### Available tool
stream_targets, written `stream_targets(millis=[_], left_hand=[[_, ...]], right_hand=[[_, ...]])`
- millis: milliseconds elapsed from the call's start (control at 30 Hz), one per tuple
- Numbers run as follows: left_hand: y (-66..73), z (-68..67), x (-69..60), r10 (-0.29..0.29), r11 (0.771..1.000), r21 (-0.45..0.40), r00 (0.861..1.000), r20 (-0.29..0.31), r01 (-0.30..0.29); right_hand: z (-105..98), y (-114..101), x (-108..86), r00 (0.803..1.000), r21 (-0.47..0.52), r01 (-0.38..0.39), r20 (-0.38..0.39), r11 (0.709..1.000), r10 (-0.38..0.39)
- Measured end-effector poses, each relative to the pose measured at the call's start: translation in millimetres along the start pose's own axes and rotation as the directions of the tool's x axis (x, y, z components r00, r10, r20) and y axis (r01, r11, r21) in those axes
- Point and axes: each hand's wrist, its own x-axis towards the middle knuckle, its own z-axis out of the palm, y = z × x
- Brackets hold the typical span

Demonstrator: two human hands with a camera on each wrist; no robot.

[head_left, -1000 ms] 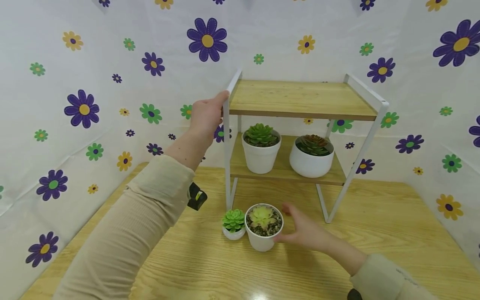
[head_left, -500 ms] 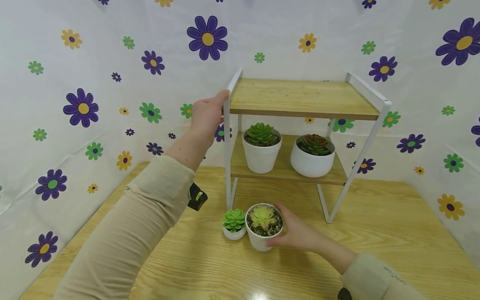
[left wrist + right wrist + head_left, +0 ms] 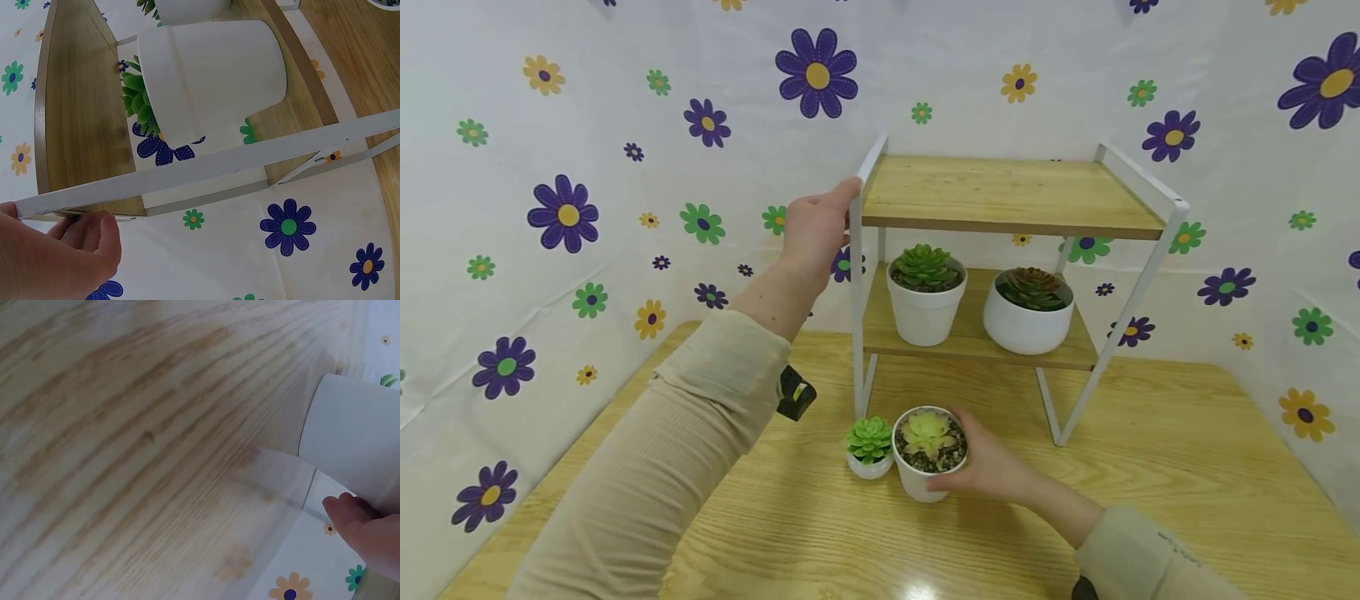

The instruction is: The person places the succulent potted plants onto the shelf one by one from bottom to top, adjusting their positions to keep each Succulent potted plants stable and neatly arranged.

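- Right hand has closed in on the front pot since the earliest head frame; its thumb lies further across the near wall, while the pot shows no clear shift.
- Front pot: upright on the table, ahead of the stand, holding a pale succulent in gritty filling.
- Handling, as judged: light to moderate weight, stiff wall, smooth and possibly slippery surface; chipping is possible if the pot is ceramic. Material not confirmed.
- Recommended hold: opposite sides of the wall below the rim. Leaves are unsuitable for gripping; tilting could spill the filling if loose.
- Right hand's condition: partly curled, thumb on the near side, finger at the far rim; remaining contact is hidden.
- Small pot: just beside the front pot, on its left; snagging between them is a risk.
- Left hand: curled at the upper left corner of the shelf stand, gripping the frame.
- Lower shelf: carries a tapered pot and a rounded pot, both upright.
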Motion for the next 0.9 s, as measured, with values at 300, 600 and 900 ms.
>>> stream_targets(millis=[300, 600, 900], left_hand=[[0.4, 0.2, -0.2, -0.009, 1.0, 0.007, 1.0, -0.005, 0.009], [0.4, 0.9, -0.6, -0.03, 0.999, 0.014, 1.0, -0.006, 0.03], [0.9, 0.8, -0.5, -0.021, 0.999, 0.025, 1.0, -0.011, 0.021]], right_hand=[[2.3, -1.5, 0.1, 1.0, 0.052, 0.014, -0.006, 0.999, -0.014], [5.9, -1.1, -1.8, 0.998, 0.041, -0.004, -0.065, 0.999, 0.007], [0.6, 0.1, -8.0, 0.997, 0.054, 0.006, -0.071, 0.999, -0.002]])
